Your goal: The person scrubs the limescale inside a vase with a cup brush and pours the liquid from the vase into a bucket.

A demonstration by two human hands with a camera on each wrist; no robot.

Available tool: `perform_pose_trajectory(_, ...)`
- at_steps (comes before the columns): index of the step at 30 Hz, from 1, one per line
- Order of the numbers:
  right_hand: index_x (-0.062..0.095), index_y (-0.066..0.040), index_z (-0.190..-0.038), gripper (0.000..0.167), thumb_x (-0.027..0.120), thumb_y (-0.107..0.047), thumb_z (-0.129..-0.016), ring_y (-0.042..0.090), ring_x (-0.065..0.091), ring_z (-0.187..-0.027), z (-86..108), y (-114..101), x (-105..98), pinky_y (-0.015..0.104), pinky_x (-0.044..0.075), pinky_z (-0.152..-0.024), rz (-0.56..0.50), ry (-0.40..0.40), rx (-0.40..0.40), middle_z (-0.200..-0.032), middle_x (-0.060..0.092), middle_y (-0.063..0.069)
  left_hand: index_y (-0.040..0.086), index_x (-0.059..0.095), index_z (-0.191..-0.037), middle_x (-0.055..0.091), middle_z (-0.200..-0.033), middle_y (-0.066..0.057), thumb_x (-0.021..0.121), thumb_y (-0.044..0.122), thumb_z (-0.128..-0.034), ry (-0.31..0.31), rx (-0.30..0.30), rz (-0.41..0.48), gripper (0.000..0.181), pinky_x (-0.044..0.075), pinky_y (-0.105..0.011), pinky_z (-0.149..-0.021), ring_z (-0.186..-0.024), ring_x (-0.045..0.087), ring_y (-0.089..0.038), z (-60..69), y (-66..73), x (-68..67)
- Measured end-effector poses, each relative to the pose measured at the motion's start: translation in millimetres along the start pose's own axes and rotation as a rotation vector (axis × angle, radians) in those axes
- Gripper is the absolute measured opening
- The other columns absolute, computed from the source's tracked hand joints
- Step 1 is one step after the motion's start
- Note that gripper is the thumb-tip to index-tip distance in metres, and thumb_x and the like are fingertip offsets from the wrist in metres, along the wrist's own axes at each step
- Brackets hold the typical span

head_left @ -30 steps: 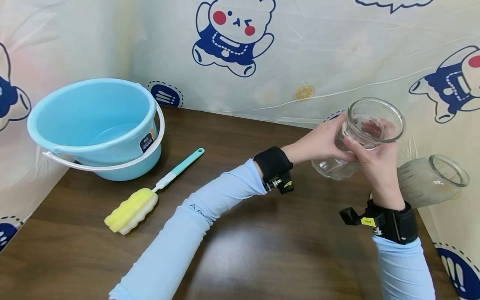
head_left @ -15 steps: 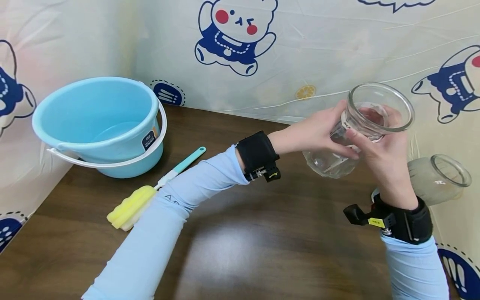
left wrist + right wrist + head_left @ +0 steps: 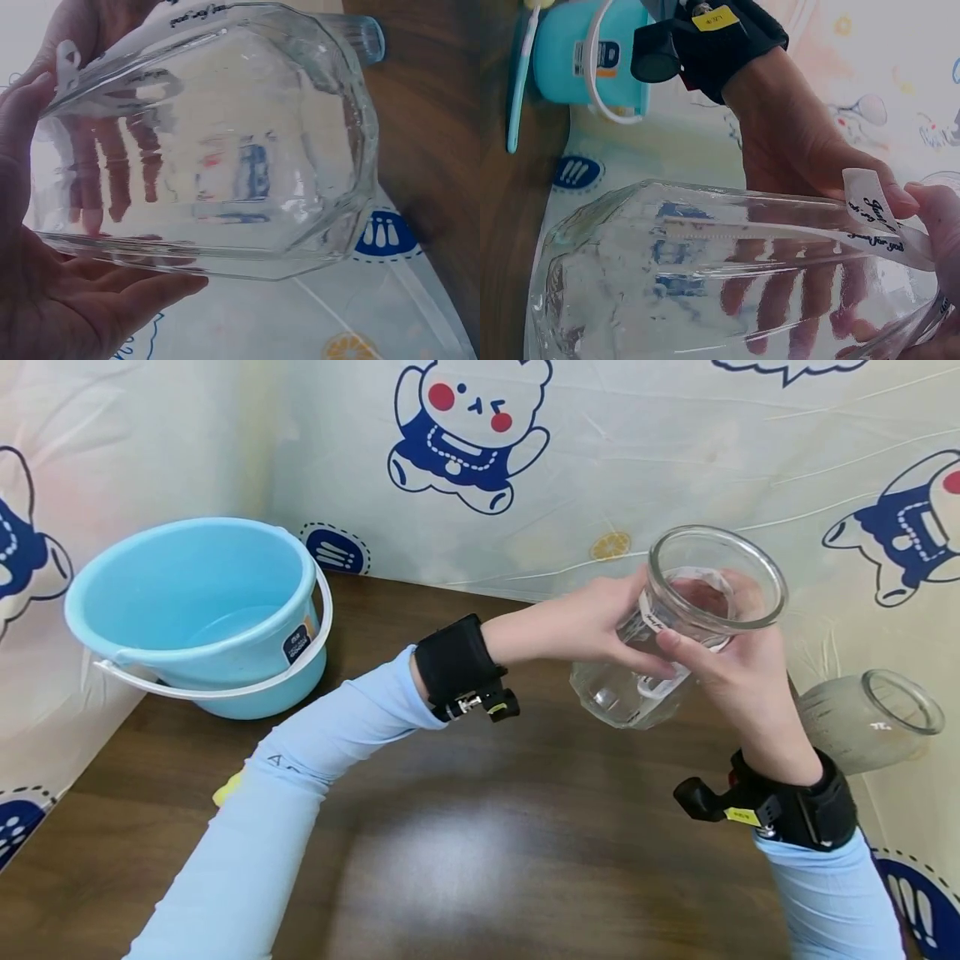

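Both hands grip a clear faceted glass jar [image 3: 630, 693] that is tilted, its round mouth toward the upper right in the head view. The left hand [image 3: 592, 622] is curled round the neck from the left. Round the other side, the right hand [image 3: 738, 693] holds the neck with its thumb toward the front. A white ribbon with black lettering [image 3: 870, 199] hangs at the neck. The left wrist view shows fingers through the glass of the jar [image 3: 225, 165].
At the back left stands a light blue bucket [image 3: 187, 652] with a white handle. A yellow sponge brush [image 3: 227, 788] lies mostly hidden under the left sleeve. Behind the right wrist, a second glass jar [image 3: 855, 718] lies on its side near the right edge of the brown table [image 3: 480, 843].
The jar and both hands rose and shifted right, then moved back left, with the jar's mouth higher than at first. The left sleeve has come over the brush.
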State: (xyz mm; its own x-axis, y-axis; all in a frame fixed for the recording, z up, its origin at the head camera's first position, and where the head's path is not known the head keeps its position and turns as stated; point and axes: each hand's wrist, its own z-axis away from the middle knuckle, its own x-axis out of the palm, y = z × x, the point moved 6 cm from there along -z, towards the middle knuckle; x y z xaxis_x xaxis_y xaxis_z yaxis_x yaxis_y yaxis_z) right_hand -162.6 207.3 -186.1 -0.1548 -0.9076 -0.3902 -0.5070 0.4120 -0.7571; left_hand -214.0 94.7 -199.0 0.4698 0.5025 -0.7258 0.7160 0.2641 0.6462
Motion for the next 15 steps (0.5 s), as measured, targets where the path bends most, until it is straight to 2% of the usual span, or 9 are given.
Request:
perform_pose_trajectory(3, 0.051, -0.005, -0.117, 0.051, 0.065, 0.012, -0.071, 0.017, 0.051, -0.103, -0.5, -4, 8, 0.022, 0.038, -0.088, -0.067, -0.038, 0.005, -0.109, 0.057, 0.003, 0.008, 0.02, -0.136, 0.051, -0.127, -0.004, 0.074, 0.039, -0.0724, 0.016, 0.01, -0.009, 0.089, 0.034, -0.017, -0.094, -0.115, 0.046, -0.007, 11.3, 1.5, -4.7)
perform_pose_trajectory(8, 0.052, 0.0, -0.115, 0.049, 0.063, 0.016, -0.07, 0.019, 0.053, -0.101, 0.1, -7, 19, 0.021, 0.039, -0.087, -0.226, -0.089, -0.023, -0.109, 0.058, 0.006, 0.009, 0.021, -0.136, 0.051, -0.126, -0.001, 0.073, 0.041, -0.0731, 0.025, -0.018, -0.02, 0.088, 0.033, -0.016, -0.094, -0.116, 0.045, -0.004, 25.8, 4.1, -8.5)
perform_pose_trajectory(12, 0.05, 0.003, -0.116, 0.052, 0.063, 0.017, -0.068, 0.018, 0.053, -0.1, 2.8, -9, 27, 0.021, 0.038, -0.088, -0.247, -0.124, -0.061, -0.11, 0.057, 0.008, 0.011, 0.019, -0.138, 0.048, -0.13, 0.0, 0.074, 0.041, -0.0727, 0.038, -0.045, -0.01, 0.09, 0.03, -0.013, -0.095, -0.117, 0.042, -0.002, 36.7, 4.4, -8.3)
perform_pose_trajectory(15, 0.048, 0.004, -0.118, 0.053, 0.064, 0.016, -0.069, 0.019, 0.052, -0.1, 6.6, -11, 33, 0.022, 0.038, -0.088, -0.221, -0.146, -0.077, -0.112, 0.056, 0.009, 0.01, 0.019, -0.138, 0.047, -0.13, 0.001, 0.074, 0.04, -0.0725, 0.061, -0.033, -0.006, 0.091, 0.029, -0.013, -0.096, -0.117, 0.041, -0.001, 45.1, 4.6, -7.2)
